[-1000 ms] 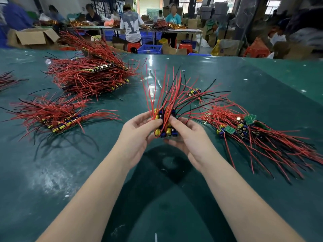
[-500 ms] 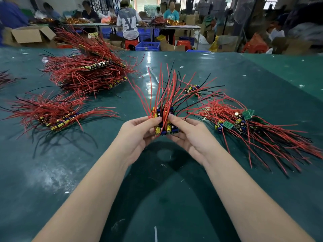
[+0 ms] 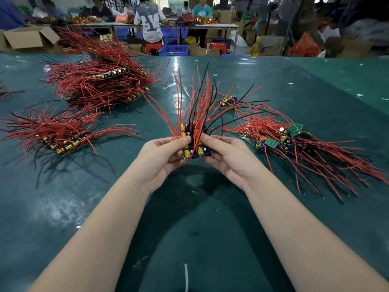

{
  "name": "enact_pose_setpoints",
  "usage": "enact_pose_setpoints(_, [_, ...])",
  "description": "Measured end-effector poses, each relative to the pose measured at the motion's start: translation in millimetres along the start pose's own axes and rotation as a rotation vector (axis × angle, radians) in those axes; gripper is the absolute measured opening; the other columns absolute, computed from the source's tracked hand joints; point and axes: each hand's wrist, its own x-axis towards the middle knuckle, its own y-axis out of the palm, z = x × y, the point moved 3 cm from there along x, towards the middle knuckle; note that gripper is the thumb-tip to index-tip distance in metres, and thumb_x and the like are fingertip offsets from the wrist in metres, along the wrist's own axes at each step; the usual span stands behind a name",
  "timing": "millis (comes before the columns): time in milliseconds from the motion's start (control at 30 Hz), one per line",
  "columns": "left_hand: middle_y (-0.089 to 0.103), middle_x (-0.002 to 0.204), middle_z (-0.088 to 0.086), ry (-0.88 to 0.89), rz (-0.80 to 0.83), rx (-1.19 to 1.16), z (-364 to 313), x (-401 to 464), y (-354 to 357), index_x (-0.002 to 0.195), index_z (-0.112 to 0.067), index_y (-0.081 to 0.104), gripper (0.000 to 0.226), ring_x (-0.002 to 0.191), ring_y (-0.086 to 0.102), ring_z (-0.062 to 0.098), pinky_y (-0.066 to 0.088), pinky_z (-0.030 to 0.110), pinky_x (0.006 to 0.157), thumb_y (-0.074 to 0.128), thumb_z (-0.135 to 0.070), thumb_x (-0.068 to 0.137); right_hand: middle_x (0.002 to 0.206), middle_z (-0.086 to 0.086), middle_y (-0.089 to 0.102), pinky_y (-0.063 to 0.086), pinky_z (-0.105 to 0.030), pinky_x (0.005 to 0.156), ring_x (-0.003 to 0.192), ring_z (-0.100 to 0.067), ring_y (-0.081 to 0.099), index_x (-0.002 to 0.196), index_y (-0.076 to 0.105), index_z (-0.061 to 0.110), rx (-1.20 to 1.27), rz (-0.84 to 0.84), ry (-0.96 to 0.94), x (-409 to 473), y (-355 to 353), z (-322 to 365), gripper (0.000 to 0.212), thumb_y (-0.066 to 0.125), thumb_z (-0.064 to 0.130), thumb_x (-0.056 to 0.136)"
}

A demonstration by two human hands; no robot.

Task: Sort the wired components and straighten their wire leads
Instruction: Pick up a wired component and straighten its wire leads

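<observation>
Both hands hold one bundle of wired components, small boards with yellow and blue capacitors, above the green table. My left hand pinches its left side, my right hand its right side. The bundle's red and black wire leads fan upward and away from me. A loose, tangled pile of components lies just right of my right hand. A small stray component lies beyond the bundle.
A flat row of components lies at left, and a larger stacked heap sits behind it. A few more red wires show at the far left edge. Beyond the table's far edge, people work at benches among cardboard boxes and blue crates.
The two hands have kept hold of the bundle and drawn it slightly nearer me. Its leads have gathered into a somewhat more upright fan.
</observation>
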Motion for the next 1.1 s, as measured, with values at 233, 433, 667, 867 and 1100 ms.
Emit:
enact_pose_setpoints(233, [0.074,0.078,0.004,0.032,-0.016,0.024,1.0,-1.1,2.6,0.086,-0.012,0.068,0.002,0.065,0.068,0.009,0.056,0.019,0.063,0.068,-0.013,0.085,0.074,-0.001,0.073,0.054,-0.020,0.060,0.065,-0.008,0.069,0.082,0.067,0.009,-0.027,-0.046,-0.036,0.2,-2.2,-0.1,0.005,0.067,0.011,0.087])
enact_pose_setpoints(433, [0.074,0.081,0.005,0.023,-0.023,0.036,0.9,-0.8,1.4,0.086,-0.009,0.069,0.002,0.066,0.068,0.010,0.058,0.023,0.069,0.069,-0.011,0.085,0.071,0.000,0.072,0.056,-0.020,0.064,0.062,-0.008,0.067,0.076,0.066,0.012,-0.030,-0.062,-0.070,1.1,-2.4,1.0,0.010,0.068,0.010,0.085])
enact_pose_setpoints(667, [0.075,0.082,0.008,-0.045,-0.008,0.019,2.0,-0.8,0.4,0.088,-0.008,0.070,0.006,0.068,0.070,0.013,0.059,0.026,0.074,0.070,-0.013,0.083,0.072,0.000,0.073,0.056,-0.021,0.066,0.063,-0.008,0.068,0.069,0.068,0.013,-0.051,-0.043,-0.079,1.3,-5.0,2.1,0.018,0.067,0.007,0.086])
enact_pose_setpoints(867, [0.075,0.080,0.007,-0.011,0.016,0.009,-1.1,-2.5,-0.1,0.084,-0.009,0.070,0.003,0.065,0.070,0.012,0.057,0.023,0.062,0.069,-0.011,0.083,0.072,-0.002,0.073,0.057,-0.021,0.065,0.062,-0.009,0.068,0.067,0.070,0.012,-0.006,0.015,-0.062,1.3,-3.1,3.8,0.023,0.063,0.006,0.087])
enact_pose_setpoints(1100, [0.075,0.082,0.009,0.001,0.062,0.023,-2.4,-2.3,-1.6,0.070,-0.013,0.075,0.007,0.069,0.072,0.014,0.057,0.024,0.064,0.073,-0.019,0.066,0.074,-0.002,0.073,0.057,-0.022,0.064,0.065,-0.010,0.069,0.078,0.068,0.010,0.006,0.057,-0.050,2.5,-5.2,4.2,0.012,0.063,0.006,0.088])
